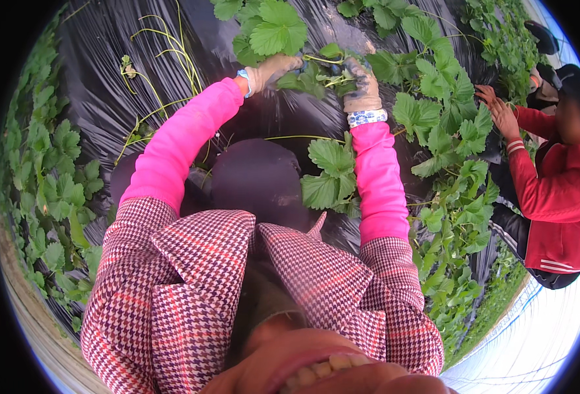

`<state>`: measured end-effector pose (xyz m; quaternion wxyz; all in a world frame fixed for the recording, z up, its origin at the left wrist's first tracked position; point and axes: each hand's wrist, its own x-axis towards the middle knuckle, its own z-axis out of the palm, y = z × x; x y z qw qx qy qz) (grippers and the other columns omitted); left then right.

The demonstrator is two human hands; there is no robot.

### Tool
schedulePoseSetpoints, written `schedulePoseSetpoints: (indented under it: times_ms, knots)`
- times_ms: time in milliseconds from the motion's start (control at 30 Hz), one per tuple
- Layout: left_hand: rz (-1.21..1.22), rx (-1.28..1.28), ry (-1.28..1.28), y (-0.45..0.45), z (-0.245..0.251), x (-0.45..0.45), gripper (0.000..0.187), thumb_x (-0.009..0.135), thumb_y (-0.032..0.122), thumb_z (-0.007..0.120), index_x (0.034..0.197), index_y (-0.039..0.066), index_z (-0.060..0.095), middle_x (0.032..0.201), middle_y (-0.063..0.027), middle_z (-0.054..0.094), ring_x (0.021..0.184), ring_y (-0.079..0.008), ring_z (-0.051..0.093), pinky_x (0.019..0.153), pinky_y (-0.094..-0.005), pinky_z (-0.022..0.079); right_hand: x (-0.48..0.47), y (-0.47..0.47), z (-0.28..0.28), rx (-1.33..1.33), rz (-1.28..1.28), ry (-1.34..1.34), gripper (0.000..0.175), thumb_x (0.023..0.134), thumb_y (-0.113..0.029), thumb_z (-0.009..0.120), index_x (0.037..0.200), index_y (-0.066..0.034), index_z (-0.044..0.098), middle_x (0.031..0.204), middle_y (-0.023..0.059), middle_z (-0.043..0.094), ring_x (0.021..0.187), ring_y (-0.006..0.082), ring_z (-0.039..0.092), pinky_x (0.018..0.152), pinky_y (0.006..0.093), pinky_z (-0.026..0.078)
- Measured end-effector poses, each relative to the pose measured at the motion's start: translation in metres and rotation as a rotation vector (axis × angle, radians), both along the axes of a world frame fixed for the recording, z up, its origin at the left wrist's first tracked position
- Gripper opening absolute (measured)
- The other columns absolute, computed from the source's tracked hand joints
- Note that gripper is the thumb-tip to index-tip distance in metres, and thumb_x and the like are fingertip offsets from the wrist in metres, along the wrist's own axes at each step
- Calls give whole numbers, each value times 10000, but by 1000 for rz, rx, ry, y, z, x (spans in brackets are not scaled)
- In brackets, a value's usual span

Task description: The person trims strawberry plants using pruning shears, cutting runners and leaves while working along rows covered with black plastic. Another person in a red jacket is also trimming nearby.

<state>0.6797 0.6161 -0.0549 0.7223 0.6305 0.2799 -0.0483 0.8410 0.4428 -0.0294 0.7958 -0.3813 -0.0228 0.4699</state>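
Observation:
Both my hands wear soiled beige work gloves with dark fingers. At the upper middle, my left hand (276, 70) reaches in among strawberry leaves (277, 29), its fingertips partly hidden by foliage. My right hand (361, 83) is bent around green stems and small leaves just to its right. A pale green strawberry stem (323, 60) spans the gap between the two hands. Below them lies black plastic mulch film (290, 111). A leafy strawberry sprig (330, 170) lies beside my right forearm.
A dense row of strawberry plants (447, 108) runs down the right. Past it crouches a person in a red jacket (560, 197), hands at the plants. Another row of plants (48, 197) lines the left. Long loose runners (181, 59) lie on the film at upper left.

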Motion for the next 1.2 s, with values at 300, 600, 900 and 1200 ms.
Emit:
schedulePoseSetpoints:
  times_ms: [300,600,900,1200]
  knots:
    - [-161,916,-372,14,-25,0,211,971,234,551,986,54,661,908,8,632,738,-133,542,695,-307,461,17,2,-31,-16,-47,67,142,909,-84,552,1044,-46,536,836,90,579,715,254,612,655,401,545]
    - [-26,-716,-386,27,32,0,311,901,291,606,1083,39,597,797,-62,618,694,-206,610,650,-342,521,7,-35,50,-491,-192,-648,463,874,-40,660,1306,45,514,1078,130,674,897,181,650,781,298,526]
    - [-97,48,-133,-41,60,2,455,864,449,629,1152,96,642,979,-23,667,804,-201,622,761,-363,499,-97,-93,109,-497,548,-1352,364,847,-41,700,1204,-51,631,1075,116,698,950,213,673,836,310,528]
    - [329,-908,-323,20,47,9,151,858,210,566,862,74,633,734,-33,639,702,-221,625,698,-358,531,-125,-86,83,-561,861,-1702,365,834,-125,680,1189,-52,633,1110,202,662,1008,370,638,859,402,523]
